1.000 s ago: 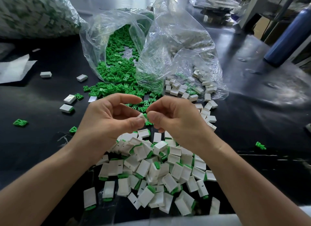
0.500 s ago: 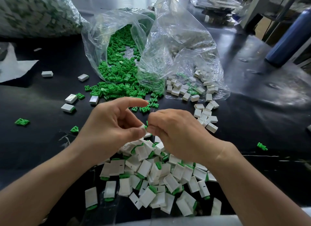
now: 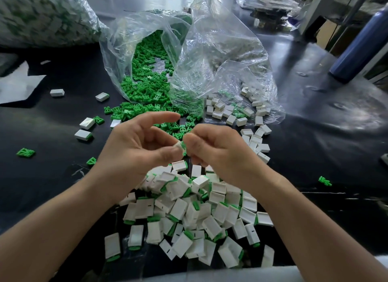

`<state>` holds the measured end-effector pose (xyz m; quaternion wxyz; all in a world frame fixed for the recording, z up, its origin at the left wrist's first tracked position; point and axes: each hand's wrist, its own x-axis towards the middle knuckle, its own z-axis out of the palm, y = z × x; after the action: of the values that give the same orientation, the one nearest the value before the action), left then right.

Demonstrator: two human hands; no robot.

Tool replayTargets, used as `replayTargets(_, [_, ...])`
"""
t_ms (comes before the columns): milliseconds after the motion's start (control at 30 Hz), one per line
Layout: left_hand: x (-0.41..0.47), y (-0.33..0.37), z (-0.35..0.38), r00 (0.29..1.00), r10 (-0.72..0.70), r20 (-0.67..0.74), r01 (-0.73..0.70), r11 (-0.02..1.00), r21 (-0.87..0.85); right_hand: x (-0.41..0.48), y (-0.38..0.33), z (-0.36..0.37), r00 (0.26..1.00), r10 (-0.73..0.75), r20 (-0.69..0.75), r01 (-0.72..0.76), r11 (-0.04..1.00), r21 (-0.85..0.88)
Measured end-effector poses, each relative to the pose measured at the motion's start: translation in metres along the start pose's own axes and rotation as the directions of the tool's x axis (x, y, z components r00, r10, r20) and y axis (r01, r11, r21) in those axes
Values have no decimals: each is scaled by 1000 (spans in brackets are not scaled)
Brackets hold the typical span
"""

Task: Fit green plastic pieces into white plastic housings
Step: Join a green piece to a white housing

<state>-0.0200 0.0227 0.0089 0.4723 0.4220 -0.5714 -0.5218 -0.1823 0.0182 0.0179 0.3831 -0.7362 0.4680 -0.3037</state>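
Heap of finished units (image 3: 189,214) under the wrists, but the bag of green pieces (image 3: 117,50) and empty housings (image 3: 217,114) beside it look far from used up — lots left, imo; left hand (image 3: 134,147) pinches 1 white housing (image 3: 177,144), right hand (image 3: 218,153) pinches a green piece (image 3: 183,144) at its end — nothing btw them.

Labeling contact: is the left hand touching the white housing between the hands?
Touching. Head view: left hand pinches the white housing between thumb and finger, no gap; right hand holds the green piece at its end.
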Motion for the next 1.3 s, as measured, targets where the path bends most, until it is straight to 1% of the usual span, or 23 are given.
replayTargets(67, [0,-1,1,1000,-5,-7,4,999,-46,0,0,-1,995,99,14,-100,978,182])
replayTargets(133, [-1,-1,2,1000,10,-3,-10,997,-78,0,-2,0,982,154,110,-180,940,289])
replayTargets(233, [-2,-1,1,1000,29,6,-28,990,-136,0,-5,7,950,149,274,-255,878,406])
replayTargets(333, [-3,-1,1,999,42,19,-39,988,-153,1,-7,11,925,165,343,-322,819,474])
replayTargets(500, [-4,-2,3,998,59,26,-55,988,-147,-1,-9,13,923,217,318,-358,788,502])
replayTargets(667, [-5,-1,5,996,81,22,-77,986,-147,-3,-11,16,937,239,253,-339,795,503])
replayTargets(833, [-4,-1,4,996,88,0,-87,983,-160,-2,-11,16,931,218,294,-346,782,518])
replayTargets(900, [-3,-1,2,997,79,3,-78,984,-159,-2,-11,14,937,215,275,-329,808,489])
replayTargets(1033, [-3,-3,-1,997,61,55,-46,970,-238,-3,-13,13,967,169,192,-232,892,388])
replayTargets(1133, [-3,-2,-3,995,49,83,-28,970,-240,-3,-13,12,968,156,197,-224,893,391])
replayTargets(1200, [-2,-3,-3,997,40,67,-25,977,-214,-3,-13,12,968,147,203,-219,891,398])
replayTargets(1300, [-2,-4,-1,999,33,40,-24,980,-196,-3,-10,13,963,159,218,-228,911,343])
